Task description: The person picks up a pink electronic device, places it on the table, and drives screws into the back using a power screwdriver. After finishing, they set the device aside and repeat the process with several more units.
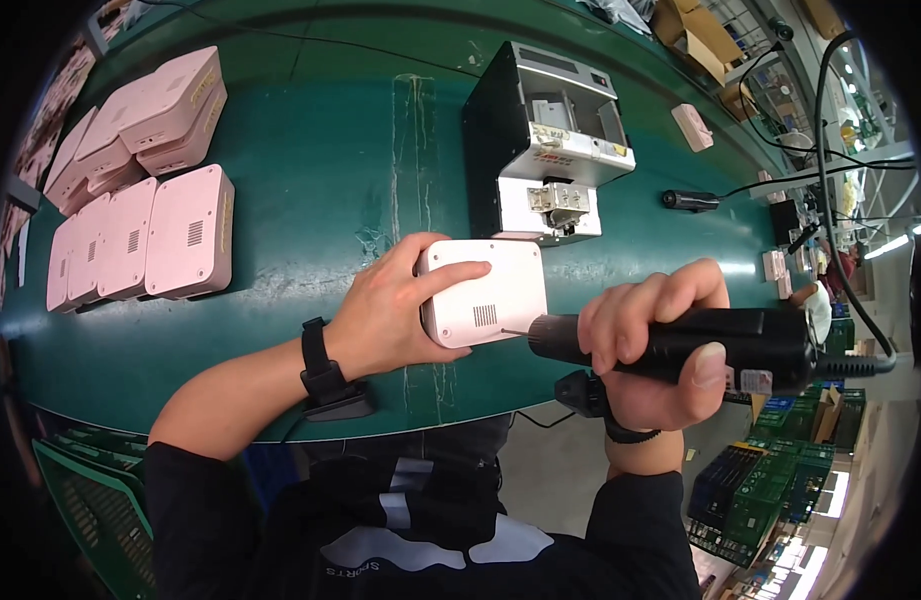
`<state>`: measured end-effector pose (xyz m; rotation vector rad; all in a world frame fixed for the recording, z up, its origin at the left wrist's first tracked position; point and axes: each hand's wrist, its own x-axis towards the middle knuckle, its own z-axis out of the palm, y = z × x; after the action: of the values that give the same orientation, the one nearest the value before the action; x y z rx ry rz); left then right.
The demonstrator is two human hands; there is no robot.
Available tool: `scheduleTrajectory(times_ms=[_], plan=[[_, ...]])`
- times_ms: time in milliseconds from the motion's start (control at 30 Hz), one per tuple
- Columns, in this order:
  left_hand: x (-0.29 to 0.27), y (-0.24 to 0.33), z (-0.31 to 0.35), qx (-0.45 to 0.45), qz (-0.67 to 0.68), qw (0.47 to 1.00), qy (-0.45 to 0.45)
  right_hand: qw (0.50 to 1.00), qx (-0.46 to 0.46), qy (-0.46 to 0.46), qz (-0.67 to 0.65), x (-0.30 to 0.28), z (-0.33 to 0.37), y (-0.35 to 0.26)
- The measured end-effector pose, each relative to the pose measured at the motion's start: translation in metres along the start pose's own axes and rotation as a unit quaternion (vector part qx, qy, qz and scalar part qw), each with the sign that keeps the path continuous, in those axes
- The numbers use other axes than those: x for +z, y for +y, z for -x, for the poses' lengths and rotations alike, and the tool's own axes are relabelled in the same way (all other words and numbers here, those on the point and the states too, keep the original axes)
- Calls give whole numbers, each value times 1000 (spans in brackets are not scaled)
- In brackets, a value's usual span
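My left hand (385, 298) grips a pale pink-white plastic housing (505, 285) by its left side, thumb underneath and a finger lying over the top face. The housing has rounded corners, a slotted vent and small corner holes. Wrapped in my right hand (660, 335) is a black corded electric screwdriver (755, 340), held level. Its thin bit points left and meets the housing near the lower edge, beside the vent; whether a screw sits under the tip cannot be made out.
Just beyond the housing stands a black-and-silver screw feeder (565, 150). Similar housings (190, 235) lie stacked at the left on the green table (310, 190). Another black screwdriver (692, 201) and a small pale part (692, 127) lie right. A cable (825, 130) hangs at right.
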<state>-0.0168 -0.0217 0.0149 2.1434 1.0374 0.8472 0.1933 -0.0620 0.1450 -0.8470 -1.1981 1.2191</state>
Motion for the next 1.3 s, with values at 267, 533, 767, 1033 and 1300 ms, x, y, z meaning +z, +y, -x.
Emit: scheduleTrajectory(times_ms=[267, 533, 767, 1033, 1300], plan=[[1, -4, -1, 7, 0, 1000, 18, 999, -40, -19, 22, 5, -2, 12], [-6, 2, -2, 23, -39, 999, -5, 982, -187, -1, -3, -18, -57, -5], [-4, 2, -3, 42, -44, 998, 2, 979, -159, 89, 94, -32, -101, 2], [-4, -2, -3, 44, -35, 998, 8, 989, -131, -56, -31, 10, -38, -10], [0, -6, 1, 53, -30, 998, 25, 993, -84, -61, 49, 60, -5, -16]])
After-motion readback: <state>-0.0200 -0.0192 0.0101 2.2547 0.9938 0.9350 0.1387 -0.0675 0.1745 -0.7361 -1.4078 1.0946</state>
